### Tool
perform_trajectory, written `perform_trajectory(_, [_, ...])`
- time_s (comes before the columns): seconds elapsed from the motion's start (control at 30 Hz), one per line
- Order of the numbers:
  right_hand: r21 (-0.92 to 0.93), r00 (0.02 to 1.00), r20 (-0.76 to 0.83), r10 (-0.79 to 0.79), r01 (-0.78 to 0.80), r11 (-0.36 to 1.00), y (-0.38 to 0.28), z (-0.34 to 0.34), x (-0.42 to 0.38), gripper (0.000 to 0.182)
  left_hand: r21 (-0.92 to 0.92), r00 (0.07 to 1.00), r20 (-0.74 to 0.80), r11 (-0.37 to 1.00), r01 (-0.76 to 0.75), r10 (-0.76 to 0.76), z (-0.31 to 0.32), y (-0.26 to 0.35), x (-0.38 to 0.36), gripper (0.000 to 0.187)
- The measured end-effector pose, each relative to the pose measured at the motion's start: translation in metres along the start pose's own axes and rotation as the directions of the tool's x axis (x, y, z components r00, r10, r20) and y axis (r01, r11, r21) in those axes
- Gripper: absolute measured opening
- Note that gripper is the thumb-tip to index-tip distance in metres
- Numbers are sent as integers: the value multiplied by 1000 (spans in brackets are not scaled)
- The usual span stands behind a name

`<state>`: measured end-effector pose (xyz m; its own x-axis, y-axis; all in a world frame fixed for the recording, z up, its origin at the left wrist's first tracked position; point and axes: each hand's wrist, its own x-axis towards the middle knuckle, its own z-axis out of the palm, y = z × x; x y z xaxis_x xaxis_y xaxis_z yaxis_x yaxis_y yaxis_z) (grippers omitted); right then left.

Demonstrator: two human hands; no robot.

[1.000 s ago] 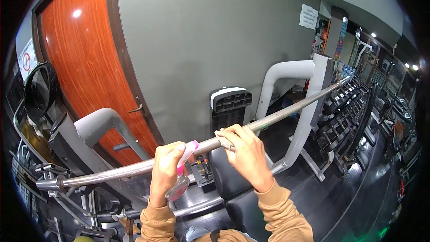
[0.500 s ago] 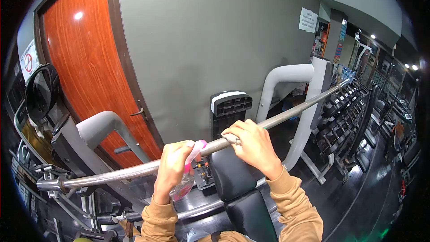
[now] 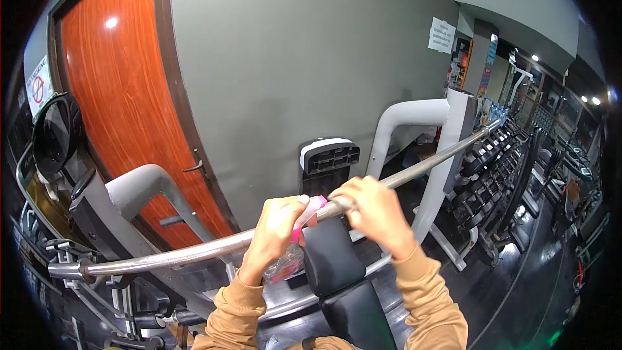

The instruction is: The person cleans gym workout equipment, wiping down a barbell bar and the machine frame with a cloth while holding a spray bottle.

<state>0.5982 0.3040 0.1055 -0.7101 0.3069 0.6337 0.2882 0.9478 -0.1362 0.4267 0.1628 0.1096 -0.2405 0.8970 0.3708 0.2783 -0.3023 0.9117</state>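
My left hand (image 3: 271, 236) is wrapped round the neck of a clear spray bottle (image 3: 287, 267) with a pink and white trigger head. The bottle's nozzle points at the metal barbell (image 3: 175, 253), which slopes across the view. Curled over the bar just right of the nozzle is my right hand (image 3: 379, 217), blurred by motion. Under its fingers a bit of greyish cloth (image 3: 342, 205) shows against the bar; most of it is hidden. A black padded bench (image 3: 334, 259) stands below the bar.
Grey rack uprights (image 3: 447, 149) stand at both ends of the bar. A wooden door (image 3: 123, 91) is at the left in the grey wall (image 3: 291, 58). On the right is a dumbbell rack (image 3: 492, 188). Black weight plates (image 3: 57, 133) hang at far left.
My left hand and the spray bottle have moved right along the bar, closer to my right hand. My right hand has shifted slightly right. The view has tilted a little.
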Motion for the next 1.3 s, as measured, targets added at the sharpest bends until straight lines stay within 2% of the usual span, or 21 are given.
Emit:
perform_trajectory(0.13, [86, 997, -71, 19, -13, 996, 5, 3, -12, 39, -40, 1000, 16, 999, 3, -3, 7, -8, 8, 43])
perform_trajectory(0.17, [98, 994, -113, 7, 4, 995, 15, 1, -16, 41, -13, 998, 17, 999, -52, 52, 8, -11, 11, 42])
perform_trajectory(0.2, [61, 991, -125, 41, -34, 998, 25, -3, -19, 45, 13, 994, 18, 994, -105, 105, 8, -13, 13, 42])
perform_trajectory(0.23, [0, 984, -169, 59, -60, 998, 38, -5, -23, 44, -39, 999, 23, 999, -31, 32, 6, -12, 13, 42])
perform_trajectory(0.3, [-61, 967, -225, 120, -137, 989, 54, -7, -24, 43, -64, 999, 27, 998, -21, 22, 6, -12, 13, 43])
perform_trajectory(0.4, [-87, 965, -208, 160, -181, 980, 28, 1, -23, 40, -72, 999, 35, 997, -15, 18, 6, -9, 13, 46])
perform_trajectory(0.47, [71, 965, -242, 100, -85, 994, -7, 16, -24, 41, -57, 999, 38, 998, -16, 19, 7, -9, 14, 47])
perform_trajectory(0.53, [146, 977, -198, 85, -57, 988, -35, 27, -34, 43, -84, 1000, 16, 996, -15, 16, 7, -11, 14, 56])
perform_trajectory(0.63, [143, 968, -230, 98, -66, 987, -15, 31, -44, 51, -108, 1000, 13, 994, 4, -3, 5, -12, 12, 56])
perform_trajectory(0.67, [72, 953, -297, 55, -35, 997, 0, 28, -45, 52, -106, 1000, 15, 994, 6, -5, 4, -13, 11, 56])
perform_trajectory(0.73, [4, 906, -397, 146, -158, 987, 26, 28, -50, 51, -45, 999, 17, 999, -30, 31, 4, -14, 11, 55])
perform_trajectory(0.83, [32, 812, -532, 241, -265, 964, 35, 36, -50, 45, 24, 997, 51, 998, -52, 51, 8, -10, 12, 55])
perform_trajectory(0.93, [71, 774, -576, 263, -273, 959, 4, 61, -52, 45, -36, 996, 84, 999, -1, 4, 5, -8, 12, 50])
perform_trajectory(1.03, [172, 794, -561, 234, -165, 971, -26, 81, -60, 51, -63, 998, 69, 998, 4, 1, 5, -6, 12, 50])
perform_trajectory(1.13, [134, 812, -567, 141, -78, 988, -16, 88, -68, 53, -95, 997, 75, 995, 9, -2, 3, -8, 11, 50])
perform_trajectory(1.2, [53, 811, -570, 135, -127, 990, 3, 82, -72, 52, -96, 997, 75, 995, 9, -2, 4, -9, 11, 50])
perform_trajectory(1.3, [55, 731, -654, 193, -209, 976, 29, 75, -70, 47, -85, 997, 73, 996, -15, 21, 4, -10, 11, 50])
